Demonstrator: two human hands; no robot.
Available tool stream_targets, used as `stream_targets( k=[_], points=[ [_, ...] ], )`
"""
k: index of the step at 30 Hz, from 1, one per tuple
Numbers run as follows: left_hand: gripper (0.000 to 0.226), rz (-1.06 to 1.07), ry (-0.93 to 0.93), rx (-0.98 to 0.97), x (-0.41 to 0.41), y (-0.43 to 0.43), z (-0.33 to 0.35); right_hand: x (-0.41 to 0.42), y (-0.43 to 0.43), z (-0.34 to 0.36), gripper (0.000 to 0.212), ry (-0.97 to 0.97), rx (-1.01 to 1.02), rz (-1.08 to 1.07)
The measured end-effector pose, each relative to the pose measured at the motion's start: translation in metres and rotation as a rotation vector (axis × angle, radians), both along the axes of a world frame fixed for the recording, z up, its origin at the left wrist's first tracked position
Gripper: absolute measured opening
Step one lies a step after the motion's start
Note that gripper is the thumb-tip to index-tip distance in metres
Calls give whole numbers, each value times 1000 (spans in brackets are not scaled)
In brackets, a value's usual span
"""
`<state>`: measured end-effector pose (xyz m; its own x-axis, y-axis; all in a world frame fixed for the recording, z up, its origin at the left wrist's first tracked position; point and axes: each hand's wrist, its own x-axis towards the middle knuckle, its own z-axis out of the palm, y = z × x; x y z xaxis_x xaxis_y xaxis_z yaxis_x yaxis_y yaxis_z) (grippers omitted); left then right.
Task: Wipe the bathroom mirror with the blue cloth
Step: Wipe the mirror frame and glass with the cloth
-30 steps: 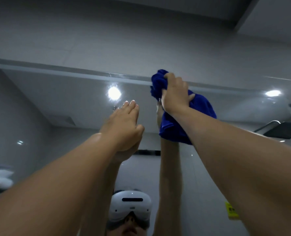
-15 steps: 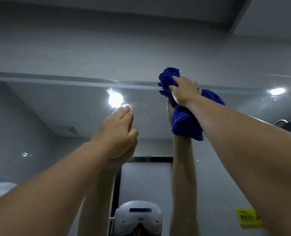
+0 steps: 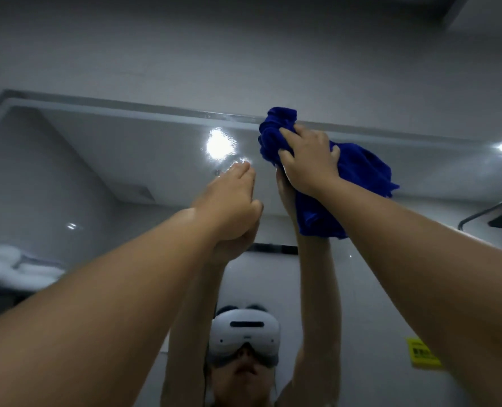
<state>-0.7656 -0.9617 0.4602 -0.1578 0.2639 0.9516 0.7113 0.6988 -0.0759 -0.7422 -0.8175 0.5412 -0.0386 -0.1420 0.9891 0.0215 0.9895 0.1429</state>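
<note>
Cloth [image 3: 358, 171] up high, bunched and blue, pressed against the mirror [image 3: 155, 160] right at its top edge, a fold of it poking over the frame strip. Right hand [image 3: 310, 160] is clamped around it, fingers dug into the wad, loose fabric spilling out to the right and hanging down below the wrist. Left hand [image 3: 229, 201] is just beside it, a little lower, fingers straight and together, holding nothing, fingertips touching the glass where they meet their own reflection. Both arms are stretched up and forward. Mirror shows the reflected arms rising to meet the real ones, and below them a white headset [image 3: 245, 336]. A ceiling light's glare [image 3: 220, 145] sits on the glass just above the left hand, another far right. Folded white towels [image 3: 5, 262] show at the left edge, a yellow sticker [image 3: 423, 352] low on the right.
</note>
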Motion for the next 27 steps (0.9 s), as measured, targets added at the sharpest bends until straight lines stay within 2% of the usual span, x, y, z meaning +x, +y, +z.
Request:
stream_targets(
  k=[4, 9, 13, 17, 19, 22, 27],
  points=[
    [57, 47, 98, 24, -7, -16, -16, 7, -1, -1, 48, -103, 27, 14],
    [65, 22, 63, 118, -17, -40, -27, 3, -30, -48, 46, -221, 277, 41],
    [78, 29, 55, 79, -18, -48, -47, 3, -37, -97, 46, -331, 496, 5],
    [78, 52, 69, 66, -25, -56, -64, 6, -31, -93, 43, -315, 641, -9],
    [76, 34, 66, 112, -27, -55, -68, 1, -31, -80, 42, -265, 602, -17],
    [70, 49, 105, 140, -29, -52, -65, -9, -37, -69, 43, -199, 415, 19],
    [61, 30, 143, 200, -25, -47, -46, -12, -42, -71, 43, -152, 371, 59]
  ],
)
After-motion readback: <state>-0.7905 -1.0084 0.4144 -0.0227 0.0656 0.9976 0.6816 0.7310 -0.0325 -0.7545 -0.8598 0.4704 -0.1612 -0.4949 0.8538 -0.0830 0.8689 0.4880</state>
